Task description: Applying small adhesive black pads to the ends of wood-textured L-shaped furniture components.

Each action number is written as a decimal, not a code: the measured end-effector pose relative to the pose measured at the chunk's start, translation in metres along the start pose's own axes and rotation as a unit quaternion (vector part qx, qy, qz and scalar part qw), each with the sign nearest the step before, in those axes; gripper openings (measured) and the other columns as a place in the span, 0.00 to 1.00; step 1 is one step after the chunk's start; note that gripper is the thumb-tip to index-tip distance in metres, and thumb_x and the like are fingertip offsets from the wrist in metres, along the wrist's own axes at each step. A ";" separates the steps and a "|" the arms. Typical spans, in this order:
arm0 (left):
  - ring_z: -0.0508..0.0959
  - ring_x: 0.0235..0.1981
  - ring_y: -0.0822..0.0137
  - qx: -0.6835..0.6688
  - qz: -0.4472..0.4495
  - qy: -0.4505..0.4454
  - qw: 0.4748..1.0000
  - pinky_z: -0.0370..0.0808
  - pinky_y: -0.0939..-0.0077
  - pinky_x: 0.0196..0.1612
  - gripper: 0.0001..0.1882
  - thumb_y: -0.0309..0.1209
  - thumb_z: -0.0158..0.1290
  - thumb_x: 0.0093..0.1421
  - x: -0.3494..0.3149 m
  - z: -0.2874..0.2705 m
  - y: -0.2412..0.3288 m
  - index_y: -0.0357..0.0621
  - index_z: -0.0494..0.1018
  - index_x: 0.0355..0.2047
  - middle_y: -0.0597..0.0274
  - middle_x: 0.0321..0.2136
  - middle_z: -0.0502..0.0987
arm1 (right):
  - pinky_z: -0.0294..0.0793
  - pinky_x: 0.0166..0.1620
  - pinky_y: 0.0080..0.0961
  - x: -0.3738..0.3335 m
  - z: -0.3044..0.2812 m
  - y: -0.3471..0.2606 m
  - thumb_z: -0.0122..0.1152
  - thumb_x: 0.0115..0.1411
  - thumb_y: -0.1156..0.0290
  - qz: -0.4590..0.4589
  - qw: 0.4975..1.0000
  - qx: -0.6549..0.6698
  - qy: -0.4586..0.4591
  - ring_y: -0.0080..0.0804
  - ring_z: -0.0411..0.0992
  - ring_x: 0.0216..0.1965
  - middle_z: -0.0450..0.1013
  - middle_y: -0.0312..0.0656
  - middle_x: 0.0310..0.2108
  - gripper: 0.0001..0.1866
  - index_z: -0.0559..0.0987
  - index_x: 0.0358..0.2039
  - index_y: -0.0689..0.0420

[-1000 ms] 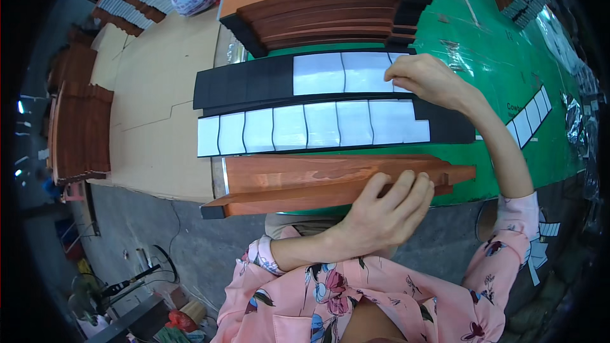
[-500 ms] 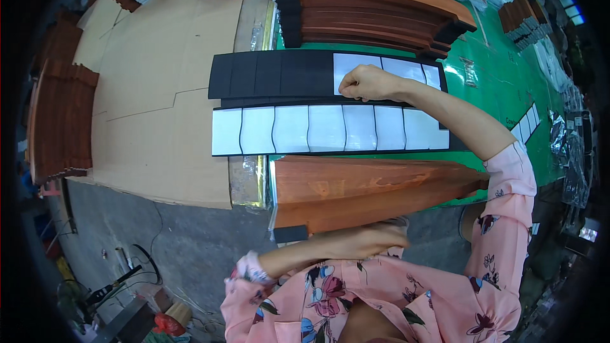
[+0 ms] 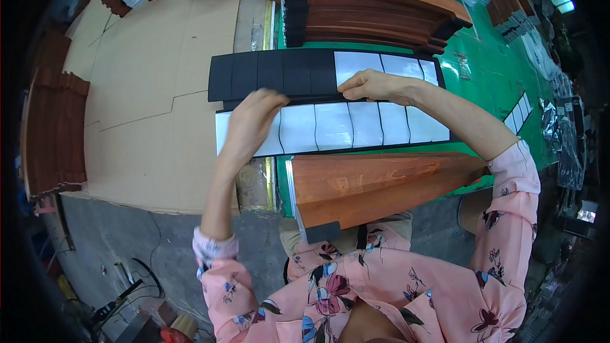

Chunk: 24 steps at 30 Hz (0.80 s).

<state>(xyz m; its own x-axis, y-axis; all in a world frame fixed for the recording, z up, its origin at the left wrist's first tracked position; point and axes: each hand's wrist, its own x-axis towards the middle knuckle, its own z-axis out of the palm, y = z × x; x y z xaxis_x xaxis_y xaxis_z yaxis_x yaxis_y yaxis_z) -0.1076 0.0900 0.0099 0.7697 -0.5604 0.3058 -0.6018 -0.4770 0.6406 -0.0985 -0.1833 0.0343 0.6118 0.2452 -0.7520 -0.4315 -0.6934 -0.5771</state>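
A black panel [image 3: 270, 73] lies crosswise on the table, with white glossy rectangles [image 3: 359, 62] covering its right part. My right hand [image 3: 376, 85] rests at the left lower corner of these white pieces, thumb and fingers pinched together; what lies between the fingertips is hidden. Nearer to me is a second black-edged panel, covered by a row of white rectangles [image 3: 333, 128]. My left hand [image 3: 254, 121] hovers over this row's left end, fingertips toward the gap between the two panels. Motion blurs its fingers, so I cannot tell whether they hold anything.
Brown wood-look panels [image 3: 381, 187] lie along the near table edge, one black end [image 3: 323, 232] jutting out. A stack of curved brown panels [image 3: 375, 22] stands at the far side. Cardboard [image 3: 152, 127] covers the left side, with another brown stack [image 3: 57, 133] beyond. Green sheet [image 3: 467, 108] lies right.
My left hand has risen from my lap to the left end of the near white row. My right hand stays at the white pieces' corner, its fingers slightly more extended.
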 end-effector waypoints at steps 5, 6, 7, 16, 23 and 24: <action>0.73 0.35 0.60 0.061 0.045 0.007 0.997 0.71 0.69 0.38 0.14 0.23 0.58 0.45 0.039 0.063 -0.012 0.40 0.74 0.34 0.60 0.33 0.73 | 0.57 0.59 0.41 -0.004 0.009 -0.003 0.49 0.61 0.60 0.014 0.998 0.048 0.022 0.40 0.54 0.60 0.60 0.50 0.55 0.24 0.67 0.54 0.61; 0.73 0.35 0.60 0.059 0.046 0.007 0.997 0.71 0.69 0.38 0.14 0.23 0.58 0.45 0.039 0.065 -0.015 0.40 0.74 0.34 0.60 0.33 0.73 | 0.61 0.57 0.40 -0.005 0.011 -0.006 0.49 0.61 0.62 0.013 0.996 0.074 0.050 0.38 0.60 0.56 0.64 0.51 0.51 0.22 0.68 0.52 0.63; 0.73 0.34 0.60 0.050 0.036 0.011 0.998 0.71 0.69 0.38 0.15 0.23 0.59 0.43 0.040 0.067 -0.014 0.40 0.74 0.34 0.60 0.33 0.73 | 0.61 0.57 0.40 -0.002 0.010 -0.004 0.49 0.61 0.62 0.017 0.996 0.075 0.051 0.38 0.60 0.56 0.64 0.51 0.51 0.22 0.68 0.52 0.63; 0.73 0.33 0.60 0.048 0.038 0.031 0.998 0.72 0.69 0.36 0.16 0.23 0.60 0.42 0.037 0.069 -0.015 0.41 0.74 0.35 0.60 0.33 0.73 | 0.73 0.41 0.18 0.001 0.016 0.004 0.54 0.56 0.74 -0.017 0.952 0.304 0.028 0.24 0.67 0.35 0.65 0.41 0.34 0.16 0.69 0.44 0.69; 0.73 0.34 0.60 0.053 0.043 0.020 0.997 0.72 0.68 0.37 0.14 0.26 0.60 0.45 0.039 0.066 -0.014 0.38 0.74 0.34 0.57 0.35 0.73 | 0.75 0.42 0.17 -0.003 0.016 0.008 0.55 0.57 0.74 -0.050 0.939 0.340 0.002 0.26 0.69 0.41 0.64 0.45 0.42 0.21 0.66 0.49 0.69; 0.73 0.34 0.60 0.054 0.043 0.020 0.997 0.72 0.68 0.37 0.14 0.26 0.60 0.45 0.039 0.066 -0.013 0.38 0.74 0.34 0.57 0.35 0.73 | 0.75 0.43 0.17 -0.005 0.016 0.006 0.55 0.57 0.74 -0.053 0.937 0.345 0.002 0.26 0.69 0.43 0.64 0.46 0.44 0.22 0.66 0.50 0.69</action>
<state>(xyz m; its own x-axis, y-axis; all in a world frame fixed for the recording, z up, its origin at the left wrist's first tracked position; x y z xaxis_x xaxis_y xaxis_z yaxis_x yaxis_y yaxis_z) -0.0835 0.0294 -0.0334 0.7213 -0.5759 0.3849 -0.6832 -0.5000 0.5322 -0.1149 -0.1777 0.0294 0.6768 0.2852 -0.6787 -0.6934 -0.0628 -0.7179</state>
